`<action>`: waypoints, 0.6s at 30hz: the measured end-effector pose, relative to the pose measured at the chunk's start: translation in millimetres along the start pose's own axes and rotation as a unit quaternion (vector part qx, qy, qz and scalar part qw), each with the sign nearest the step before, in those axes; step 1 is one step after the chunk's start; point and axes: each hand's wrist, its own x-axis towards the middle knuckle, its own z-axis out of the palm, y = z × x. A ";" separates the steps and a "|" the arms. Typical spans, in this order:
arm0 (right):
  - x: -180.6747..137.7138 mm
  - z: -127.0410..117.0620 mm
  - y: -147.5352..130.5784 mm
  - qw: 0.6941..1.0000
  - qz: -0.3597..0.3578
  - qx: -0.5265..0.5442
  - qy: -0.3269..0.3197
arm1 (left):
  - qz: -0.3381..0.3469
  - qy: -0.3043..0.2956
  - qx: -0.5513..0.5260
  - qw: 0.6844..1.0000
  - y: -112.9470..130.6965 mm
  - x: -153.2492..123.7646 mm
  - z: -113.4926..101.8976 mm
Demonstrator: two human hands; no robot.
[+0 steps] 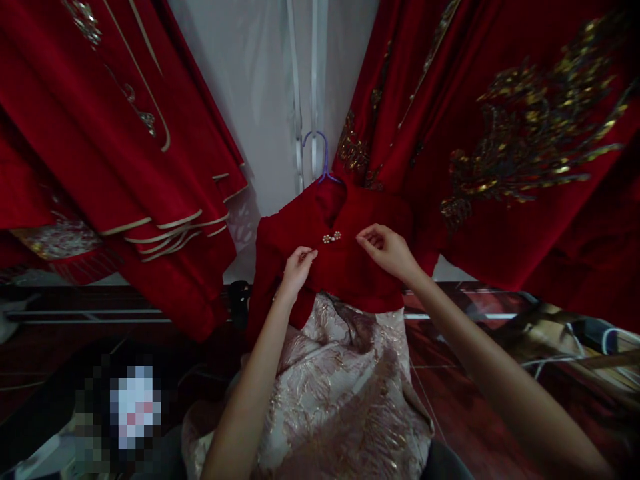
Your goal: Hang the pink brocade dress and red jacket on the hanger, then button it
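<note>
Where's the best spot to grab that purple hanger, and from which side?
Probably by the neck of the purple hanger, pinched from the front: that thin stretch stands bare above the red top, while most of the hanger below is hidden inside.

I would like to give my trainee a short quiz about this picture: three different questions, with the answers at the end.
1. What colour is the hanger above the red top?
2. True or false: the beaded ornament is uncovered, between the left hand and the right hand.
3. Where does the pale patterned fabric show? (a) above the collar (b) below the red top (c) over the hanger

Key: 1. Purple. 2. True. 3. b.
</note>
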 end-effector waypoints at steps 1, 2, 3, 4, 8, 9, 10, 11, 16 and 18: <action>-3.0 5.0 -8.2 0.999 0.004 0.017 -0.036 | 0.005 0.001 0.026 1.000 -3.2 -1.8 -3.4; -6.2 11.7 -15.6 0.996 0.011 0.041 -0.080 | 0.006 0.005 0.037 0.999 -5.4 -4.7 -6.5; -9.8 19.8 -22.0 0.990 0.017 0.068 -0.122 | 0.006 0.015 0.035 0.999 -6.9 -8.7 -9.3; -13.5 29.2 -27.2 0.984 0.023 0.092 -0.150 | 0.003 0.030 0.025 0.999 -7.8 -13.7 -11.9; -28.0 71.4 -38.7 0.981 0.025 0.140 -0.135 | -0.025 0.083 -0.037 0.996 -10.6 -36.9 -21.0; -30.8 80.9 -39.9 0.982 0.024 0.144 -0.122 | -0.033 0.078 -0.045 0.995 -11.4 -41.4 -23.1; -33.0 89.1 -40.6 0.983 0.023 0.146 -0.113 | -0.039 0.068 -0.049 0.996 -12.4 -44.8 -25.2; -34.6 95.8 -40.7 0.983 0.023 0.148 -0.106 | -0.044 0.057 -0.048 0.996 -13.3 -46.9 -27.3; -35.5 106.9 -35.7 0.981 0.055 0.167 -0.082 | 0.016 0.067 0.053 0.996 -19.6 -42.3 -35.9; -34.8 104.2 -32.8 0.981 0.071 0.164 -0.071 | 0.091 0.117 0.131 0.980 -24.8 -37.2 -38.6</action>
